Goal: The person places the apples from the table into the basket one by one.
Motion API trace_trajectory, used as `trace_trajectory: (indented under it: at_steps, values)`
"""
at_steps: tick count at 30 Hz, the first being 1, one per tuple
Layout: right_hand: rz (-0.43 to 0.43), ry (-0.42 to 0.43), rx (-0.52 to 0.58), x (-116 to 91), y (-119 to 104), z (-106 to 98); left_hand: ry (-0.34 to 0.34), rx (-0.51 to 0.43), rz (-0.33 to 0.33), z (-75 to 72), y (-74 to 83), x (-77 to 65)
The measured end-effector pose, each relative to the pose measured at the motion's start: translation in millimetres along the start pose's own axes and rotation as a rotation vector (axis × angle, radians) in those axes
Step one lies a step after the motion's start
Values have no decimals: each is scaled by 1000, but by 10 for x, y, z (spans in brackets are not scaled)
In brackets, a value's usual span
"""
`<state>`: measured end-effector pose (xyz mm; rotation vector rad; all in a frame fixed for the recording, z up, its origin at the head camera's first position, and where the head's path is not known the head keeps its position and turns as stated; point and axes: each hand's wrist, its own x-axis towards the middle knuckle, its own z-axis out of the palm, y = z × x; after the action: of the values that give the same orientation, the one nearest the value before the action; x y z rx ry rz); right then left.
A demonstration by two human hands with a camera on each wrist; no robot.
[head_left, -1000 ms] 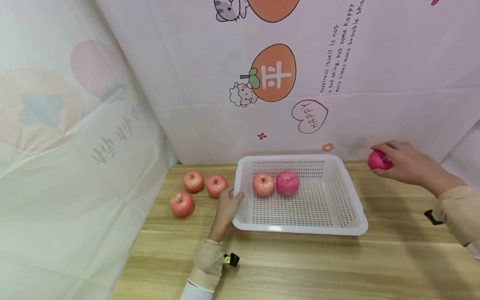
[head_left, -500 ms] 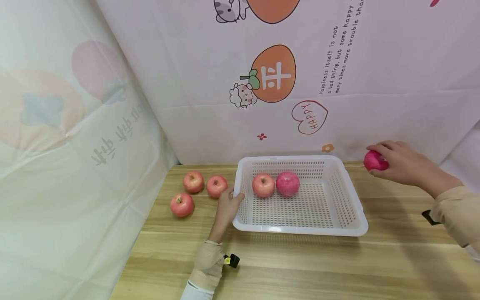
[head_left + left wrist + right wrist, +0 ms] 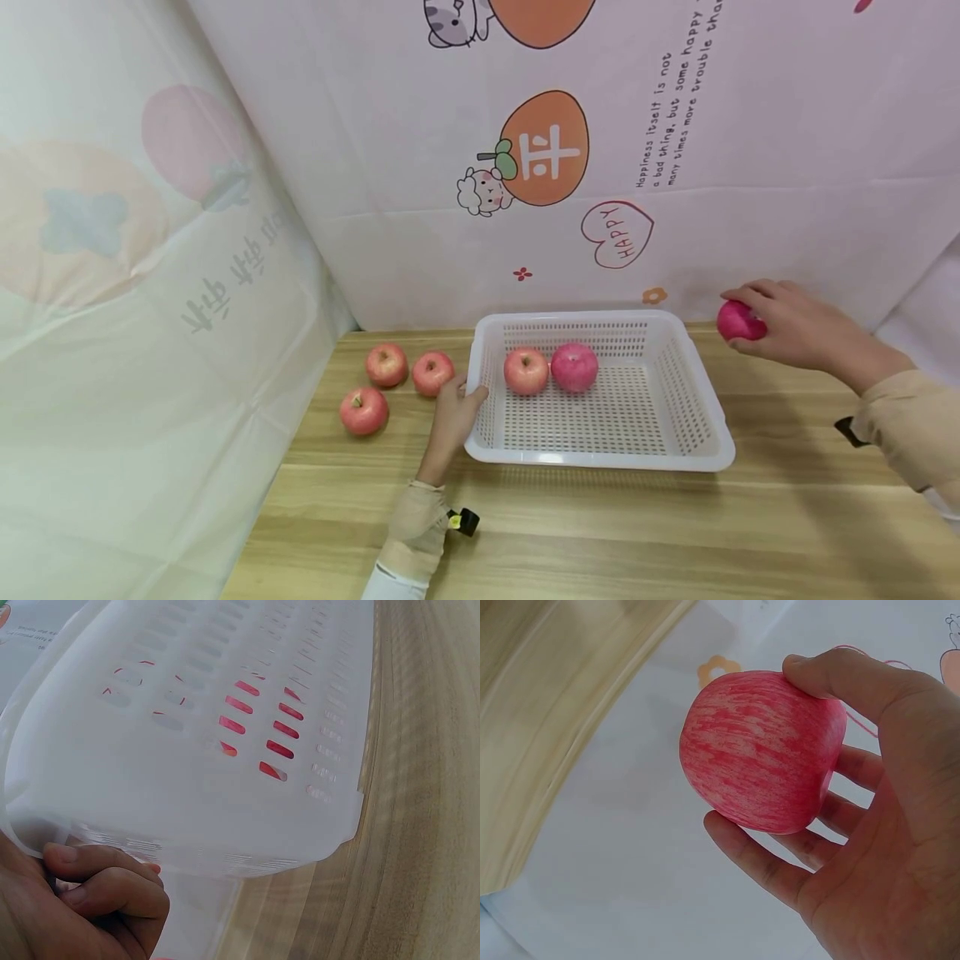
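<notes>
My right hand (image 3: 798, 325) holds a deep pink apple (image 3: 761, 754) between thumb and fingers, raised to the right of the basket near the back wall. On the left, my left hand (image 3: 452, 417) grips the rim of a white plastic basket (image 3: 600, 458), its fingers curled under the edge in the left wrist view. Inside the basket, a light red apple (image 3: 527, 372) sits beside a pink apple (image 3: 574, 367), both toward the back left. Through the basket's slots, pink and red patches show in the left wrist view.
Left of the basket lie three more red apples: one at the back (image 3: 387, 365), one close to my left hand (image 3: 432, 372), and one nearer the front (image 3: 364, 411). A printed white cloth (image 3: 405, 250) hangs behind the wooden table (image 3: 600, 533).
My right hand has drifted slightly left toward the basket with the pink apple in it. The left hand, the basket and the other apples stay where they were.
</notes>
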<state>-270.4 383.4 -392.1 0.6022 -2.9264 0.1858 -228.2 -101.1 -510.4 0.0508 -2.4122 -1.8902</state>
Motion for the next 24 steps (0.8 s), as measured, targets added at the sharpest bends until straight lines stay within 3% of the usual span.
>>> trace_trajectory:
  at_steps: [24]
  values:
    - [-40,5,21,120,-234,21,13,6,8,5,-5,0]
